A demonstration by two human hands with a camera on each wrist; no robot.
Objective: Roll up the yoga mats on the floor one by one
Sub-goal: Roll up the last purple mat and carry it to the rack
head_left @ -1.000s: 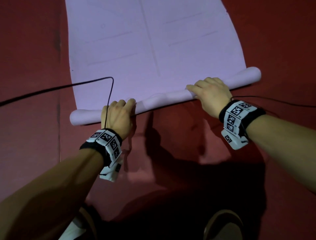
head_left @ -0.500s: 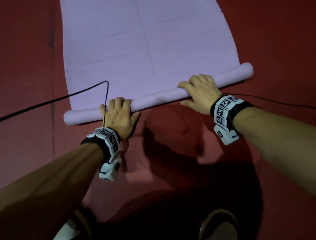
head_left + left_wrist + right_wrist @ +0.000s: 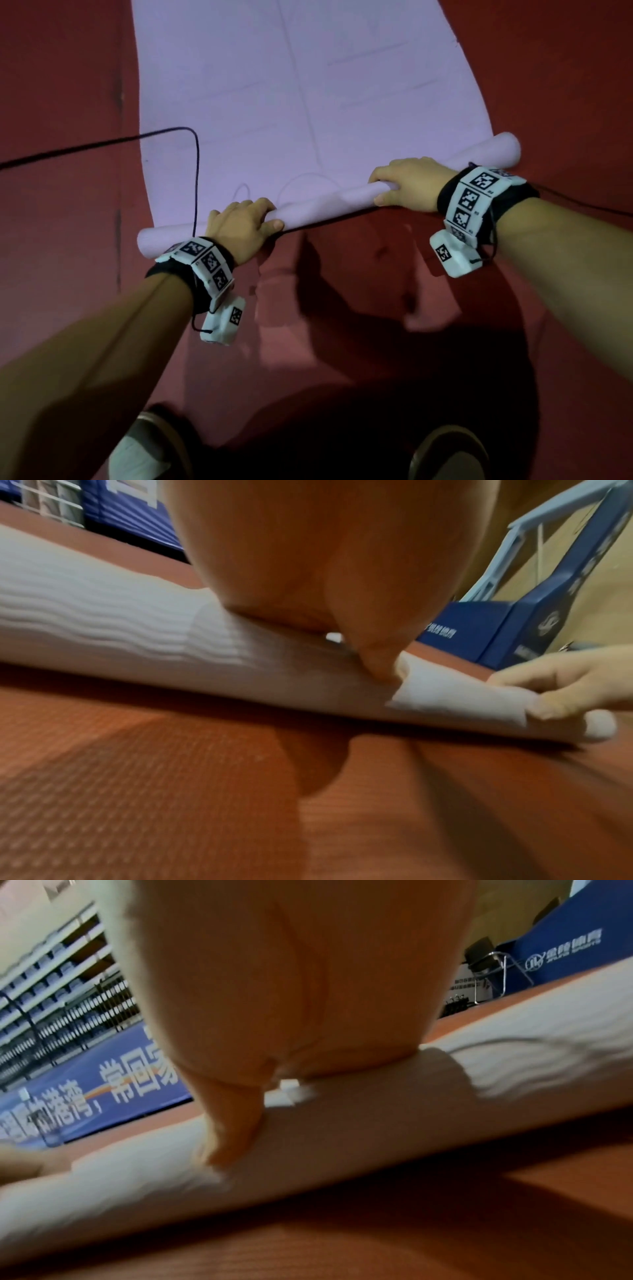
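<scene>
My left hand (image 3: 245, 226) and right hand (image 3: 404, 186) gripped the lilac yoga mat (image 3: 308, 102), fingers curled over its thin roll (image 3: 329, 205), thumbs behind. The roll had advanced since a second earlier; most of the mat lay flat beyond my fingers, so rolling had barely begun.

A black cable (image 3: 197, 178) crosses the red floor (image 3: 61, 102) near blue banners (image 3: 103, 1085).

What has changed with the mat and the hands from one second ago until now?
The roll of the purple yoga mat was pushed forward over the flat part and looks slightly thicker. The left hand and right hand re-gripped it, thumbs now on the near side. The black cable still crosses the mat's left edge.
</scene>
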